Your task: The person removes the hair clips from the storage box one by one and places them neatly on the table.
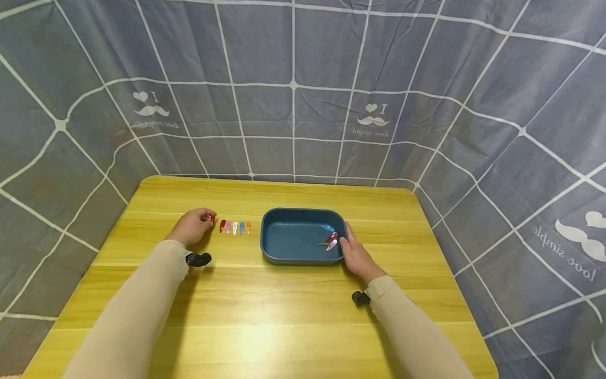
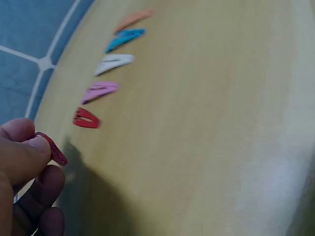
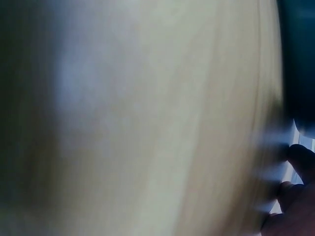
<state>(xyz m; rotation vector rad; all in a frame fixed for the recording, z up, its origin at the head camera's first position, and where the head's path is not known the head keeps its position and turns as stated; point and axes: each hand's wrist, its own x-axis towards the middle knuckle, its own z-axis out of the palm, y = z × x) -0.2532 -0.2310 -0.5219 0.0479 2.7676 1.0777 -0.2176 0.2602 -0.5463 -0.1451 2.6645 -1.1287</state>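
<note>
My left hand (image 1: 193, 226) pinches a small red snap hair clip (image 2: 55, 150) between thumb and fingertip, just left of a row of clips. The row holds a red clip (image 2: 86, 118), a pink clip (image 2: 100, 91), a white clip (image 2: 114, 63), a blue clip (image 2: 125, 39) and an orange clip (image 2: 134, 20). At the right end of a dark blue tray (image 1: 303, 261), my right hand (image 1: 359, 258) holds the side, thumb at the rim and fingers along the outer wall. In the tray lie blue (image 1: 327, 228), red (image 1: 331, 237), green (image 1: 323, 244) and pink (image 1: 332, 245) clips.
Everything stands on a yellow wood-grain table (image 1: 255, 321) with rounded far corners. A grey curtain (image 1: 293, 110) with white grid lines surrounds its back and sides. The right wrist view is blurred, with the tray's dark side (image 3: 300, 64) at its right edge.
</note>
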